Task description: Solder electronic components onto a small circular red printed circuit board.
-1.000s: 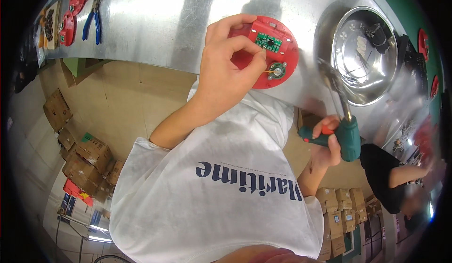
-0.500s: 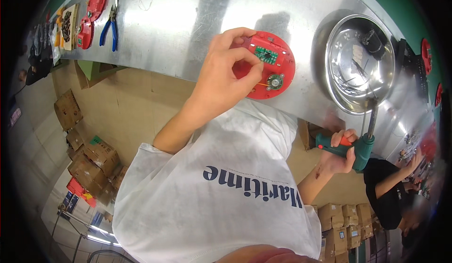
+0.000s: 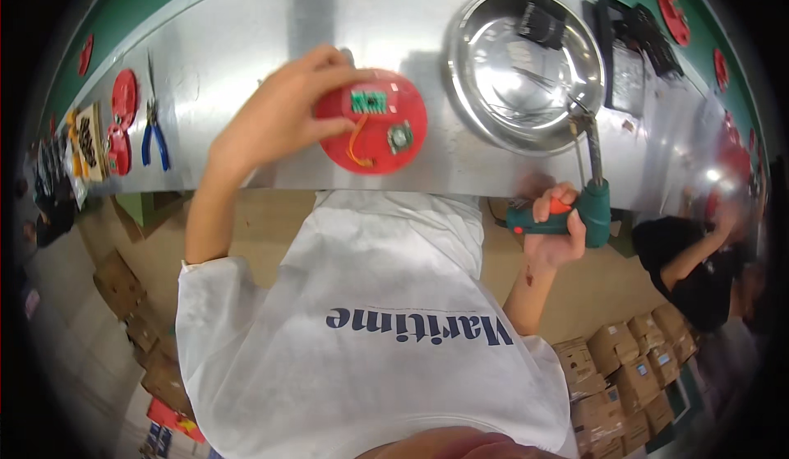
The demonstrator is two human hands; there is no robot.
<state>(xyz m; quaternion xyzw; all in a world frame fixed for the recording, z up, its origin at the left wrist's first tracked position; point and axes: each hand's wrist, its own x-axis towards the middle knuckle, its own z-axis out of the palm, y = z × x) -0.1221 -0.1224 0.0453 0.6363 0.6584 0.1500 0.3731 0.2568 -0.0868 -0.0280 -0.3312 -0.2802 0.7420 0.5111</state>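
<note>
My left hand grips the left edge of a red round plastic housing, with fingers over its top and thumb lower down. Inside the housing sit a small green circuit board and a round silver part, with a thin orange wire looping on its floor. The housing lies near the metal table's front edge. My right hand is wrapped around a green pistol-shaped soldering gun with a red trigger. Its long metal tip points up over the near right rim of a steel bowl.
The steel bowl holds a black piece and thin wire bits. Dark trays stand right of it. At the left lie blue-handled cutters and red housings. A person's arm is at the right; cardboard boxes stand below.
The view has shifted, so the table things sit further left. My left thumb and fingers have spread from a pinch over the board to the housing's left edge, and the housing has turned and moved closer.
</note>
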